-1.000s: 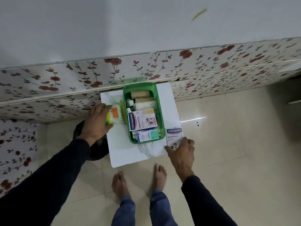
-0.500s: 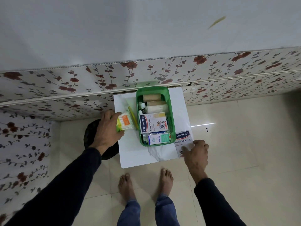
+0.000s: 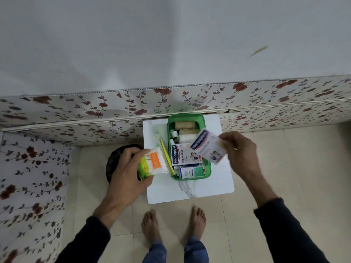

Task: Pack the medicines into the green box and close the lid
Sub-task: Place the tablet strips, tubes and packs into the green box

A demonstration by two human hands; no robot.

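Green box (image 3: 207,168): open, lid not identifiable, set on the far middle of the white bench (image 3: 209,185), its far end close to the floral wall panel (image 3: 76,111).

Contents, far to near: two tan bandage rolls (image 3: 185,125) lying crosswise, a white roll beneath them, small bottles along the left wall, a Hansaplast Washproof carton (image 3: 180,154) lying flat with its blue band to the left, and a green-and-white carton (image 3: 190,172) at the near end.

Your left hand (image 3: 127,175): fingers closed around a pack of cotton buds (image 3: 153,164) with an orange label and a green end. The pack is held above the left part of the bench, just beside the box's left wall, outside the box.

Your right hand (image 3: 241,150): fingers pinched on the right edge of a second Hansaplast carton (image 3: 208,148), motion-blurred and tilted. It hangs above the box's right side, overlapping the rim and the flat carton below it. Whether it touches them cannot be told.

Yellow stick-like item (image 3: 164,150): lies along the outside of the box's left wall, partly behind the cotton buds; its kind cannot be told.

Dark round object (image 3: 114,160): on the floor left of the bench, mostly hidden by your left hand.

Your bare feet (image 3: 152,224): on the tiled floor at the bench's near edge.
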